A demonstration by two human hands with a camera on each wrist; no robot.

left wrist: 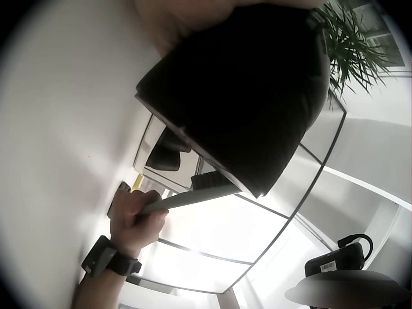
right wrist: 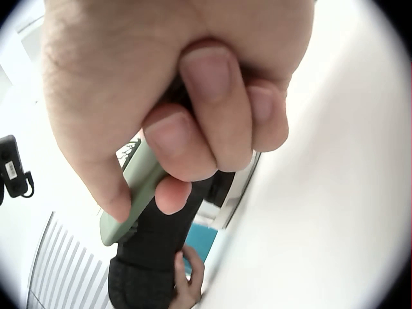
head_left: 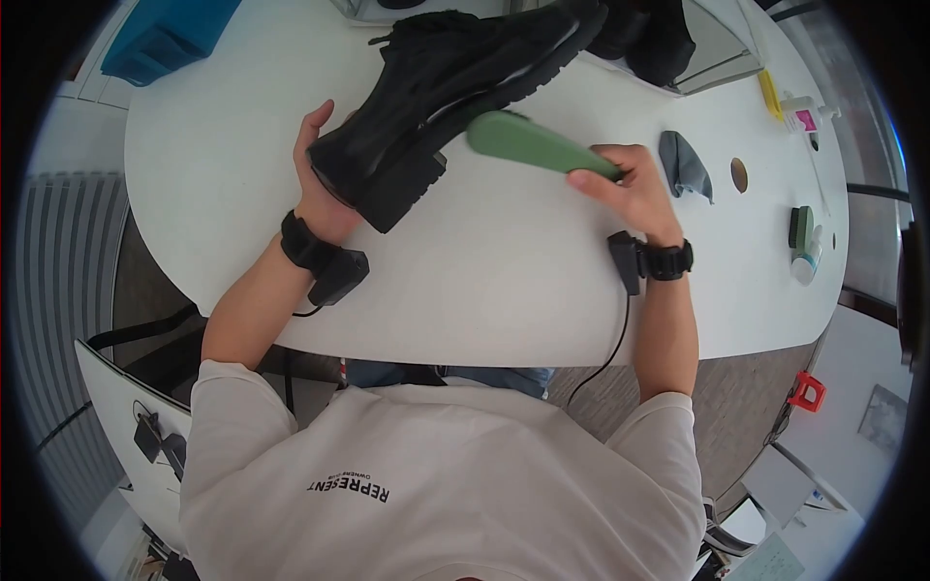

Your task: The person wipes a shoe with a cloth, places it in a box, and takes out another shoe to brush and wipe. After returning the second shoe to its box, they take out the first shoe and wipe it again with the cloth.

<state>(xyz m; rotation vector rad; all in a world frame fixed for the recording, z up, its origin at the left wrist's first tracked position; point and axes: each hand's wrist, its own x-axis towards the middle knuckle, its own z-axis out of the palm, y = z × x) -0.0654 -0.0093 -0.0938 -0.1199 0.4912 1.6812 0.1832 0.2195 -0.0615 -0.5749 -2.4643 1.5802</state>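
Note:
A black lace-up shoe (head_left: 436, 77) with a chunky treaded sole is held up over the white table (head_left: 504, 281), tilted with its toe to the upper right. My left hand (head_left: 329, 189) grips it at the heel end; part of that hand is hidden behind the shoe. My right hand (head_left: 635, 189) holds a green brush (head_left: 538, 143) by one end, fingers curled round it and thumb along it. In the left wrist view dark bristles (left wrist: 207, 180) show on the brush, close to the shoe. The right wrist view shows the brush overlapping the sole (right wrist: 158, 225).
Another black shoe (head_left: 659, 48) is at the back right. A grey cloth (head_left: 685, 167) lies right of my right hand. Farther right are a pink-labelled bottle (head_left: 802, 116), a small green brush (head_left: 800, 229) and another bottle (head_left: 807, 259). A blue holder (head_left: 170, 44) stands back left.

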